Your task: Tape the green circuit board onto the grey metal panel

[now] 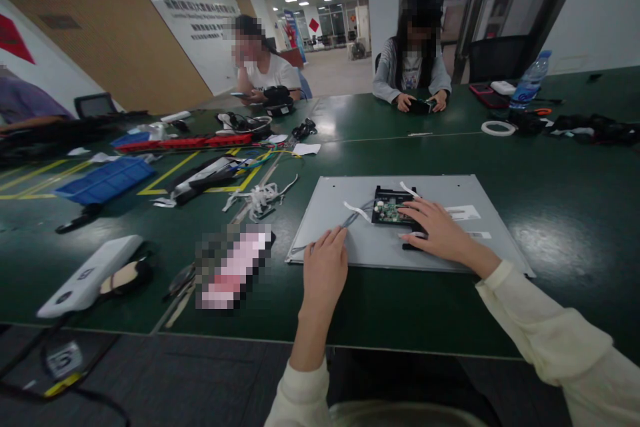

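Grey panel (450,190), one; circuit board (389,211), one.

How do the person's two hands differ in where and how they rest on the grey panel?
The left hand rests at the near edge of the flat grey metal panel, its fingers together by thin grey wires. The right hand lies farther in, its fingers spread flat and reaching the small green circuit board. Both have cream sleeves.
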### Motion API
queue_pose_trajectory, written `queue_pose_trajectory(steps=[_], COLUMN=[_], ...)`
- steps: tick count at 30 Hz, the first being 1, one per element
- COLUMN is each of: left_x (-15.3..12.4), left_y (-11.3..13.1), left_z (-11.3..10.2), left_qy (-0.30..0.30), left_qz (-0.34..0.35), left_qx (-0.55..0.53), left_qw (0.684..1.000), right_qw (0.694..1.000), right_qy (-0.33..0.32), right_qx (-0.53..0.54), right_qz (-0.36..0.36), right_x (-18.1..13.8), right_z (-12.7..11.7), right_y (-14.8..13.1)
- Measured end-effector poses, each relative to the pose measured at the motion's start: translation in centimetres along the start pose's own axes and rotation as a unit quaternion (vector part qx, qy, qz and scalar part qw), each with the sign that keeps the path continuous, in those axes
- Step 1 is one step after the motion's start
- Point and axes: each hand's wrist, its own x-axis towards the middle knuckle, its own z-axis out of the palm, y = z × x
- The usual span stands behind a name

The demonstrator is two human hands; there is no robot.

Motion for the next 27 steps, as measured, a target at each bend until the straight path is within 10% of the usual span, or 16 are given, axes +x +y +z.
queue_pose_trajectory(steps=[27], left_x=[0.8], left_y=[-1.5], left_z=[-0.4], left_qy=[0.034], left_qz=[-0.039], left_qx=[-0.038], left_qw=[0.998], right_qw=[1.0], right_qy=[-0.003], right_qx=[0.012], right_qz=[-0.002], right_x=[0.1], right_z=[0.1], right_y=[-0.2])
